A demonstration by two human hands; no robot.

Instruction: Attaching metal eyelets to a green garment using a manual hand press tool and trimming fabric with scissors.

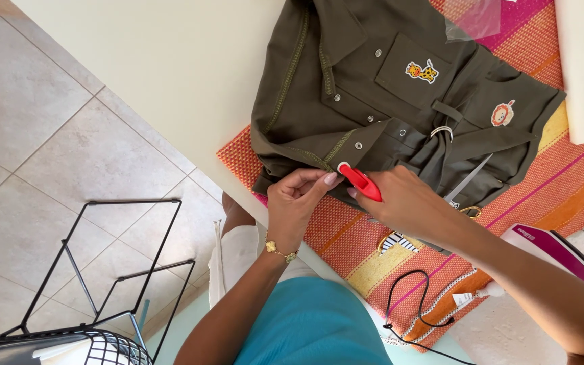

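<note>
Red tool, small and plastic, sits in the right hand, and its tip touches the near edge of the green shirt. The tool's long side runs from the right hand up and to the left, toward a metal snap on the shirt's hem. The right hand is closed around it. The left hand is just beside the tip, on its left, with thumb and fingers pinching the cloth there. Both hands are close to that spot; the left one is touching it.

The shirt lies flat on an orange striped mat on the white counter. A purple iron stands to the right, near the right arm. A black wire basket stands on the floor at the left; I cannot tell what is inside.
</note>
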